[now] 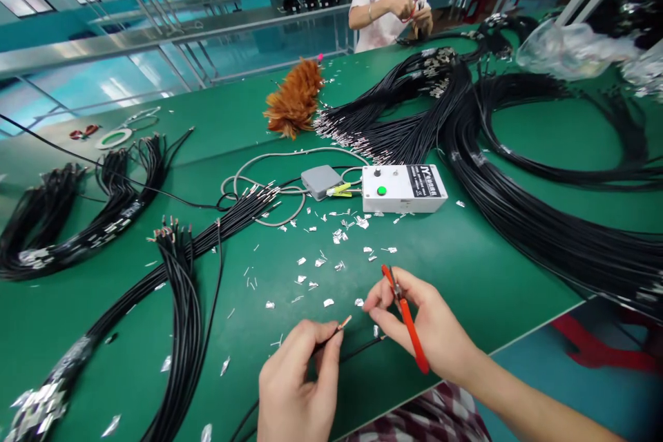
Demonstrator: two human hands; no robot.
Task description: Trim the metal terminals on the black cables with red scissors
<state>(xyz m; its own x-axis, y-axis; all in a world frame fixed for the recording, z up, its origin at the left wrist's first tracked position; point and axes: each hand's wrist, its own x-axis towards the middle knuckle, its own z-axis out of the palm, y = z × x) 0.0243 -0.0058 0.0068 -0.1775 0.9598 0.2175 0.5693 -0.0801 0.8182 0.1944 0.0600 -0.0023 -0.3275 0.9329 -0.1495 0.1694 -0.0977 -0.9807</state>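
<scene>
The left hand [293, 387] pinches a black wire [331, 333] by its bared tip, well in front of the white box [402, 188]. The right hand [425, 324] grips red snips [407, 318], fingers pinching a second wire end. Foil scraps [336, 248] litter the mat between hands and box. Cable bundles [518, 173] lie right of the box, a feather duster [295, 100] behind it. A co-worker [394, 0] works beyond.

Cable-assembly workshop: long green counter [466, 269] carrying bundled black cables [518, 152], foil scraps [336, 235] and a white tester box [404, 188]; co-worker [388, 3] stationed opposite; metal racking [155, 7] behind.
</scene>
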